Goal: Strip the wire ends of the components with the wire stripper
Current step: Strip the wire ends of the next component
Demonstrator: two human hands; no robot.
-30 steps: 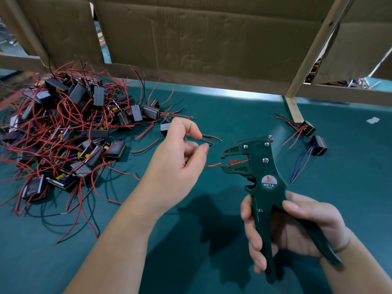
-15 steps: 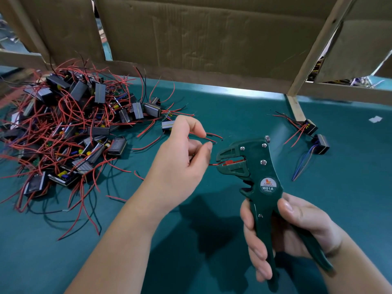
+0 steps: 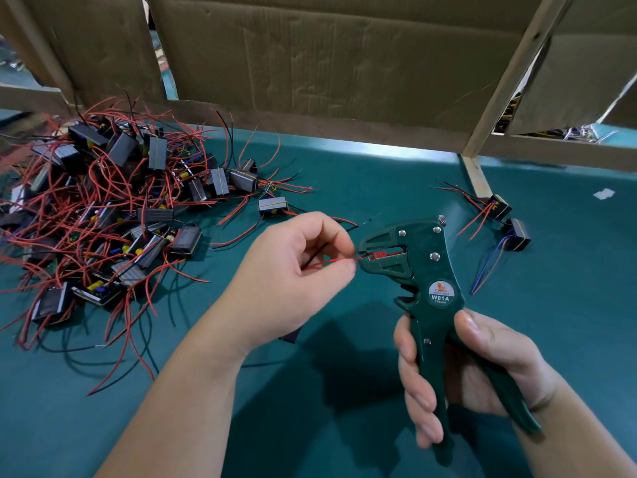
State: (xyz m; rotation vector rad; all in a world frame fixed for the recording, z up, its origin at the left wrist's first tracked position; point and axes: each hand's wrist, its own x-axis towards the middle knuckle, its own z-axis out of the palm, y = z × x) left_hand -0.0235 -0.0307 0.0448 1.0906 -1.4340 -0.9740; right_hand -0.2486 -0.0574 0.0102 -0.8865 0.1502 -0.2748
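Observation:
My left hand (image 3: 289,281) pinches a thin red wire (image 3: 327,263) between thumb and forefinger, and the wire's end lies inside the jaws of the green wire stripper (image 3: 424,270). My right hand (image 3: 458,370) grips the stripper's two handles, holding the tool upright with its jaws pointing left. The component that the red wire belongs to is hidden under my left hand; only a dark corner shows below the wrist. A black wire runs out past my left fingers.
A big pile of black components with red wires (image 3: 103,215) covers the left of the green table (image 3: 568,277). Two components (image 3: 508,219) lie at the right near a wooden post (image 3: 475,174). Cardboard panels (image 3: 327,56) wall the back.
The red wire's end, a short gap from the stripper's jaws a second ago, now sits inside them. My left hand and the stripper have come together.

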